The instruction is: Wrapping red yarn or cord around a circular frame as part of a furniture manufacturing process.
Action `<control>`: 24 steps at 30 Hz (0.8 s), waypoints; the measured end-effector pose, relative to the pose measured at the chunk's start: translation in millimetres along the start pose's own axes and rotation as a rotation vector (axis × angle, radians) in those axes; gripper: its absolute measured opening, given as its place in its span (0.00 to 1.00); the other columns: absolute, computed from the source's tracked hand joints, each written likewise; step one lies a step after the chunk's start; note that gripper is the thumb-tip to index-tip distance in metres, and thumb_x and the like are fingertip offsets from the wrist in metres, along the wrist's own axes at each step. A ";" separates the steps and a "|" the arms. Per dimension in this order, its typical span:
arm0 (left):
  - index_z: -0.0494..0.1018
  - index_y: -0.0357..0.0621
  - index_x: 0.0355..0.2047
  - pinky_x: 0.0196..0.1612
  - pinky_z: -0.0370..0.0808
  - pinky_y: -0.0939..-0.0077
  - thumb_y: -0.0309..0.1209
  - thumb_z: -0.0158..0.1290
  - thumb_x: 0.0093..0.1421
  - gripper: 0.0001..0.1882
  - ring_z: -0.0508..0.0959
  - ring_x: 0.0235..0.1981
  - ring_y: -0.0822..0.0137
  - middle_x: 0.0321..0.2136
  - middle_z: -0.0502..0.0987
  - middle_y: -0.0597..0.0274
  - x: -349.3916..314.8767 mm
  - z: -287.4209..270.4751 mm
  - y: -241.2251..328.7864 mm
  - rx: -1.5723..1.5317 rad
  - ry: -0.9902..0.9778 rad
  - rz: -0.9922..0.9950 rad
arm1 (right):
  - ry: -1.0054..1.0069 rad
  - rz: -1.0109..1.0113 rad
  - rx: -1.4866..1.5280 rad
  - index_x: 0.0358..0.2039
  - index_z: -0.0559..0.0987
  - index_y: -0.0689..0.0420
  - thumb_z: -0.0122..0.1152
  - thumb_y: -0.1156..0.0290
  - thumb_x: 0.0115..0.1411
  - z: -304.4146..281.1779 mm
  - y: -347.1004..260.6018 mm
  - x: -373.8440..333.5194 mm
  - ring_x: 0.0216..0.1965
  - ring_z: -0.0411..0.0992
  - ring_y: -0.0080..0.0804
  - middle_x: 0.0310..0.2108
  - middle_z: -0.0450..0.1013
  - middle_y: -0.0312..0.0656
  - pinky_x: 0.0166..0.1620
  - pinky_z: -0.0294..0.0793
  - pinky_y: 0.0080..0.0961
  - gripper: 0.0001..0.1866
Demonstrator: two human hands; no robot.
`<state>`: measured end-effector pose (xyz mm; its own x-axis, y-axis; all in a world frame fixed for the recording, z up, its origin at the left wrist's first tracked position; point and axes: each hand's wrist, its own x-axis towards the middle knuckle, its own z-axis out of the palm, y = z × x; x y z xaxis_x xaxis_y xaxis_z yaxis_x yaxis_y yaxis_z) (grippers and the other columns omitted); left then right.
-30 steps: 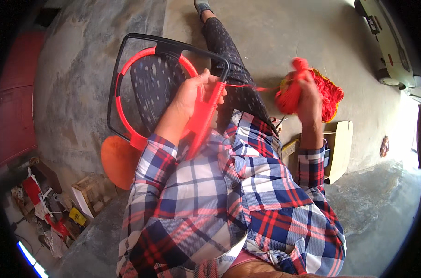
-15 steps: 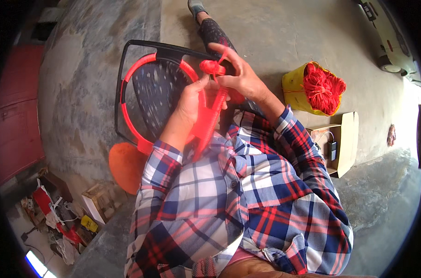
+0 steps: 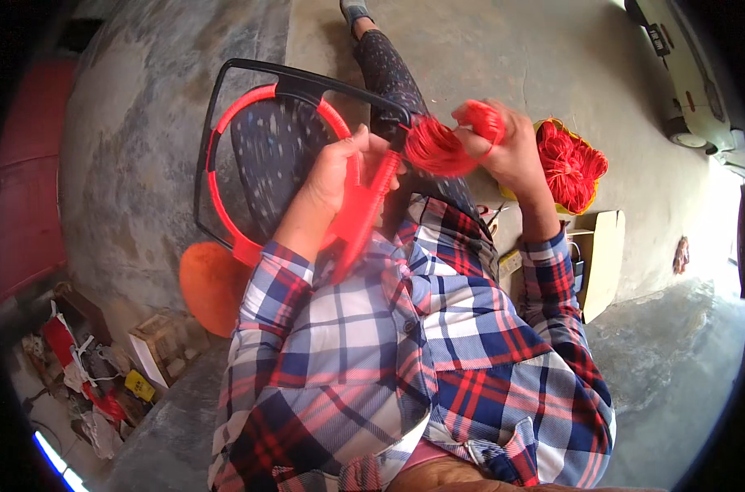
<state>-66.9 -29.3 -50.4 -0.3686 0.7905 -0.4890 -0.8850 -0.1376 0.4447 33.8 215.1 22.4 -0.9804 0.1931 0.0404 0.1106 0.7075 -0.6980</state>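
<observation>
A black metal frame [image 3: 199, 189] rests across my lap, with a ring [image 3: 215, 201] inside it wrapped in red cord. A band of tightly wound red cord [image 3: 358, 215] runs from the ring toward my shirt. My left hand [image 3: 331, 174] is closed around the wrapped part of the frame, near the frame's right corner. To the right of it, my right hand [image 3: 516, 152] grips a bundle of red cord [image 3: 438, 148]. Loops of the bundle stretch from the hand to that corner, blurred by motion. Part of the bundle bulges above my right fingers.
A yellow container heaped with red cord [image 3: 571, 164] stands at the right, above an open cardboard box [image 3: 606, 254]. An orange round pad [image 3: 213, 287] lies left of my lap. A wooden box [image 3: 168, 344] and clutter sit lower left; a vehicle [image 3: 688, 98] is upper right.
My right hand has moved right, away from the frame's corner, with the red cord bundle now spread between them. My left hand keeps its hold on the frame.
</observation>
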 end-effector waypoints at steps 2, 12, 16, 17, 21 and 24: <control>0.73 0.35 0.40 0.32 0.79 0.62 0.51 0.39 0.67 0.28 0.81 0.28 0.51 0.32 0.78 0.39 -3.7 4.4 2.5 0.004 -0.026 -0.018 | 0.027 0.210 0.856 0.40 0.78 0.64 0.63 0.67 0.49 6.1 23.6 -17.0 0.37 0.75 0.27 0.38 0.78 0.41 0.44 0.74 0.27 0.19; 0.72 0.36 0.39 0.32 0.78 0.64 0.52 0.40 0.66 0.27 0.79 0.26 0.52 0.31 0.77 0.41 -3.7 1.4 12.5 -0.062 -0.076 0.034 | -0.051 0.370 1.200 0.42 0.76 0.61 0.60 0.69 0.49 36.6 74.4 -93.0 0.46 0.72 0.34 0.42 0.75 0.42 0.52 0.71 0.32 0.19; 0.71 0.40 0.44 0.33 0.76 0.63 0.51 0.43 0.65 0.25 0.78 0.27 0.52 0.32 0.77 0.42 -5.3 -5.1 15.4 -0.104 -0.067 0.057 | 0.263 0.283 1.921 0.38 0.70 0.53 0.53 0.54 0.63 5.7 108.3 -116.9 0.22 0.67 0.27 0.17 0.62 0.32 0.32 0.72 0.27 0.15; 0.71 0.40 0.44 0.33 0.76 0.63 0.51 0.43 0.65 0.25 0.78 0.27 0.52 0.32 0.77 0.42 -6.7 -3.3 15.9 -0.103 -0.063 0.061 | 0.129 0.215 2.056 0.36 0.69 0.51 0.51 0.52 0.65 -1.6 112.8 -120.3 0.13 0.61 0.22 0.12 0.55 0.29 0.23 0.67 0.21 0.15; 0.67 0.46 0.51 0.31 0.74 0.63 0.49 0.43 0.65 0.23 0.77 0.26 0.53 0.33 0.76 0.42 -10.5 -1.7 18.2 -0.150 -0.051 0.120 | 0.289 0.598 1.560 0.30 0.67 0.48 0.49 0.53 0.67 -2.4 116.3 -140.5 0.08 0.50 0.17 0.09 0.52 0.26 0.16 0.52 0.17 0.14; 0.68 0.45 0.47 0.31 0.74 0.63 0.49 0.43 0.65 0.22 0.77 0.26 0.52 0.32 0.75 0.41 -7.1 -3.9 17.9 -0.163 -0.029 0.130 | 0.073 0.839 1.142 0.25 0.65 0.47 0.52 0.56 0.66 31.3 159.6 -169.1 0.10 0.51 0.16 0.11 0.54 0.26 0.14 0.51 0.19 0.15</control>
<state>-81.3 -39.7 -41.9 -0.4767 0.7764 -0.4122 -0.8656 -0.3328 0.3741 212.2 274.0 -118.2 -0.6764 0.3334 -0.6568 0.4217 -0.5557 -0.7164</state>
